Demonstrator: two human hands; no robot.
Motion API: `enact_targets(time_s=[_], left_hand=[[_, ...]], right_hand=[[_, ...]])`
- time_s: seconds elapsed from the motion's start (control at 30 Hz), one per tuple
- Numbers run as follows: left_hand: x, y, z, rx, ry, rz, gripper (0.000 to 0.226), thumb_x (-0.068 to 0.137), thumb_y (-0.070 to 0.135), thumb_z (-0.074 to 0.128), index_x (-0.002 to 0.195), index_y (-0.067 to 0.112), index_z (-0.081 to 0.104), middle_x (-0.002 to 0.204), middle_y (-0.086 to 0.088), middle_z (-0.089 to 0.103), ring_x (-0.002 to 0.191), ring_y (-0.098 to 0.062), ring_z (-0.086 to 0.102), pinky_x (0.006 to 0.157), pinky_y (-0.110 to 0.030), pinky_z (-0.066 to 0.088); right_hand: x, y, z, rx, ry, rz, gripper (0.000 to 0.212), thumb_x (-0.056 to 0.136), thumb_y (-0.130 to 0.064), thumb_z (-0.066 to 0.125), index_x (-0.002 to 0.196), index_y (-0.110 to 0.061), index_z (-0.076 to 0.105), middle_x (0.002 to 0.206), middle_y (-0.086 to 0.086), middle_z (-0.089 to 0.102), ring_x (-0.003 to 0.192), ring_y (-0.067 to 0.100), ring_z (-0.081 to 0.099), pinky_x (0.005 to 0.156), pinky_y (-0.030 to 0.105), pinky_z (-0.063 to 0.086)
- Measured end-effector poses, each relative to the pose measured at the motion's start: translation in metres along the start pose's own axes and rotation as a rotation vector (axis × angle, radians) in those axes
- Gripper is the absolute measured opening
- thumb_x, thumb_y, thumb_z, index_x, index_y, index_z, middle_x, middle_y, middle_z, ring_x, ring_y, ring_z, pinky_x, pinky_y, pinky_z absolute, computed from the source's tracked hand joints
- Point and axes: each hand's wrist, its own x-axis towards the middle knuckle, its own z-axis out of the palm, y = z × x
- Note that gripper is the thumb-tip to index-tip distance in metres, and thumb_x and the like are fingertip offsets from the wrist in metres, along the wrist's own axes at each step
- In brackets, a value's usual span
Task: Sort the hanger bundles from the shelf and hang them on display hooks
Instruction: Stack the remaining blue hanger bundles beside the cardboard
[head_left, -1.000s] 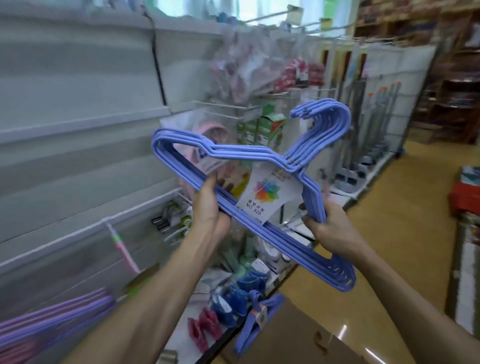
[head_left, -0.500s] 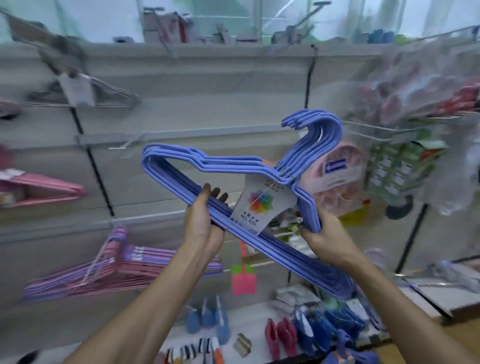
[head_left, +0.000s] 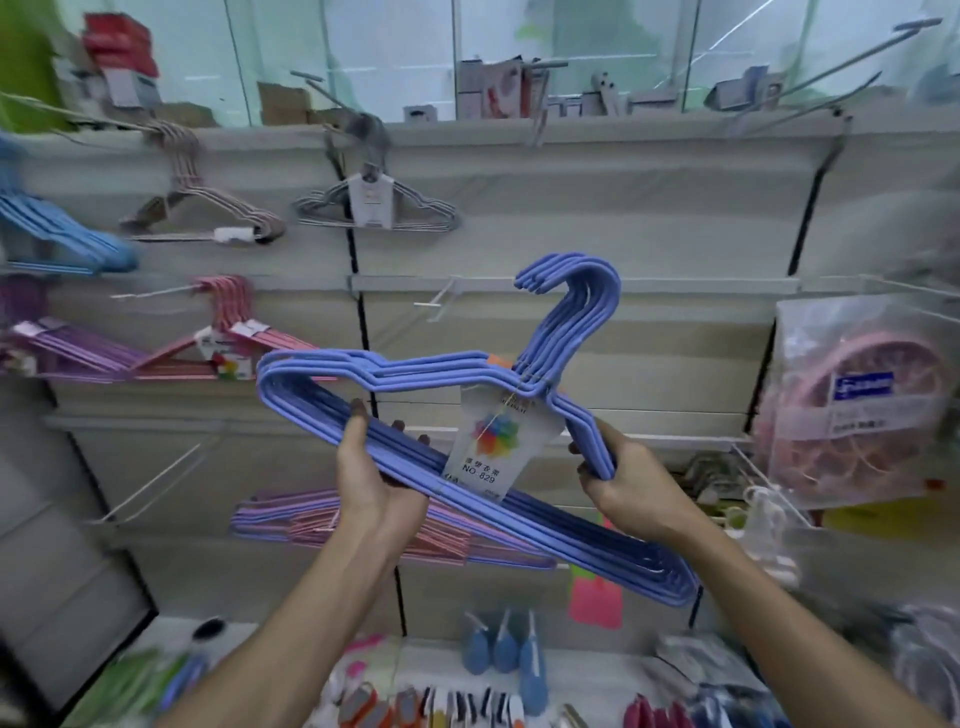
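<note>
I hold a bundle of blue-violet hangers (head_left: 395, 374) with a white label (head_left: 493, 447) up in front of the display wall, tilted down to the right. My left hand (head_left: 371, 478) grips the bottom bars from below. My right hand (head_left: 623, 483) grips the right shoulder of the bundle. The bundle's hooks (head_left: 576, 275) point up and left, level with a bare white display hook (head_left: 441, 304) on the wall rail just to their left.
Other bundles hang on wall hooks: grey (head_left: 374, 208), striped (head_left: 202, 208), blue (head_left: 62, 234), pink (head_left: 234, 338), purple-pink (head_left: 363, 525) below. An empty wire hook (head_left: 156, 483) juts out lower left. Bagged pink goods (head_left: 857, 410) hang right. Small items fill the bottom shelf (head_left: 493, 691).
My view has swung left from the aisle to face the display wall. The bundle stays in both hands and now sits upright-tilted before the bare hook.
</note>
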Motion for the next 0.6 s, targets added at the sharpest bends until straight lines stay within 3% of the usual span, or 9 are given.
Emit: enact_targets(time_s=[0.07,0.13,0.23,0.3,0.43,0.53,0.6], left_hand=[[0.009,0.01,-0.008,-0.042,0.032,-0.013,0.039,0.081,0.051,0.073,0.093,0.016,0.06,0.088,-0.005,0.056,0.087,-0.027,0.059,0.091,-0.043,0.054],[0.021,0.017,-0.012,-0.07,0.064,-0.041,0.039,0.081,0.05,0.072,0.095,0.016,0.059,0.088,-0.005,0.057,0.09,-0.027,0.06,0.094,-0.043,0.053],[0.041,0.022,-0.013,-0.104,0.119,-0.076,0.031,0.084,0.046,0.071,0.086,0.016,0.062,0.078,-0.005,0.062,0.075,-0.026,0.063,0.063,-0.039,0.06],[0.058,0.024,-0.013,-0.12,0.145,-0.097,0.03,0.086,0.044,0.07,0.084,0.015,0.063,0.071,-0.007,0.064,0.07,-0.027,0.063,0.051,-0.039,0.057],[0.101,0.027,-0.016,-0.142,0.168,-0.156,0.03,0.089,0.045,0.067,0.086,0.016,0.061,0.075,-0.006,0.061,0.069,-0.026,0.061,0.051,-0.037,0.056],[0.14,0.026,-0.018,-0.171,0.164,-0.188,0.029,0.09,0.045,0.066,0.092,0.017,0.061,0.078,-0.006,0.06,0.071,-0.026,0.061,0.054,-0.037,0.056],[0.167,0.024,-0.02,-0.194,0.137,-0.206,0.029,0.092,0.044,0.063,0.1,0.017,0.06,0.083,-0.006,0.06,0.078,-0.027,0.061,0.07,-0.043,0.057]], right_hand=[[0.013,-0.004,0.005,-0.032,-0.034,-0.008,0.085,0.084,-0.009,0.052,0.108,-0.086,0.027,0.096,-0.009,0.069,0.079,0.024,0.06,0.054,0.02,0.045],[0.029,-0.006,0.009,-0.055,-0.07,0.003,0.08,0.081,-0.01,0.052,0.118,-0.079,0.032,0.099,-0.013,0.069,0.078,0.018,0.063,0.058,0.025,0.048],[0.059,-0.005,0.015,-0.087,-0.12,0.055,0.077,0.076,-0.008,0.053,0.145,-0.04,0.039,0.121,-0.006,0.066,0.089,0.008,0.062,0.064,0.01,0.045],[0.078,-0.004,0.02,-0.12,-0.133,0.076,0.078,0.077,-0.006,0.055,0.15,-0.028,0.038,0.131,0.0,0.063,0.106,0.017,0.062,0.078,0.018,0.046],[0.113,0.002,0.032,-0.169,-0.152,0.1,0.082,0.077,-0.007,0.056,0.152,-0.029,0.033,0.134,0.002,0.061,0.114,0.023,0.06,0.089,0.041,0.052],[0.142,0.012,0.043,-0.196,-0.152,0.12,0.082,0.079,-0.006,0.057,0.153,-0.028,0.031,0.138,0.002,0.059,0.118,0.025,0.059,0.09,0.04,0.052],[0.163,0.02,0.048,-0.219,-0.151,0.139,0.083,0.078,-0.006,0.057,0.154,-0.027,0.03,0.14,0.001,0.058,0.114,0.023,0.06,0.088,0.035,0.051]])
